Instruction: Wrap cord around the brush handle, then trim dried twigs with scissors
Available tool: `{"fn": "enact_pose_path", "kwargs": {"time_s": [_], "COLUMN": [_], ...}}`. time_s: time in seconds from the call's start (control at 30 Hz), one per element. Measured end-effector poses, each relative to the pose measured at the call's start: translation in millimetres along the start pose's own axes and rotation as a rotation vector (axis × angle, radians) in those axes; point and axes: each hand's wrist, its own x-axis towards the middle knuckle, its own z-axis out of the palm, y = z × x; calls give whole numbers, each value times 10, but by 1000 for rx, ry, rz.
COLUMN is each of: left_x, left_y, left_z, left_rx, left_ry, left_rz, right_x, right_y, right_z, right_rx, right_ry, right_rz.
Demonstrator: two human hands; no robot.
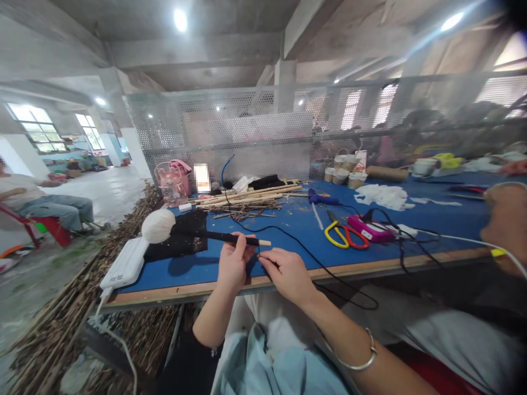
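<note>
My left hand point(234, 260) is closed round a thin stick point(214, 236) wrapped in black, held level above the table's front edge. Its bare pale wooden tip point(264, 243) sticks out to the right. A white ball point(158, 226) appears at the stick's left end. Just below the tip, my right hand point(286, 271) pinches a narrow dark strip point(258, 251) that seems to hang from the wrapping. Black cloth point(197, 241) lies under the stick. To the right are scissors point(346, 236) with yellow and red handles and a blue glue gun point(323, 198).
A white power bank point(125, 263) sits at the table's left corner. Wooden sticks point(251, 196) lie behind my hands. A purple box point(370, 229) with cables, white scraps point(382, 196) and small pots point(346, 170) are on the right. Another person's arm point(504, 225) reaches in at far right.
</note>
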Motion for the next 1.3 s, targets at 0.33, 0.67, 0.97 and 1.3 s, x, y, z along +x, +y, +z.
{"fn": "enact_pose_path", "kwargs": {"time_s": [0.33,0.67,0.97,1.3], "left_x": [-44,-48,-140,42], "left_y": [19,16,56,289], "left_z": [-11,9,-18,207], "left_rx": [173,199,573,1403], "left_ry": [-89,-112,-120,-460], "left_rz": [-59,-103,-49,589], "right_x": [248,239,175,167], "right_y": [163,274,303,332], "right_z": [-165,-56,-5,15], "right_rx": [155,413,505,293], "right_ry": [81,-127,25,89], "right_rz": [102,249,263,225]}}
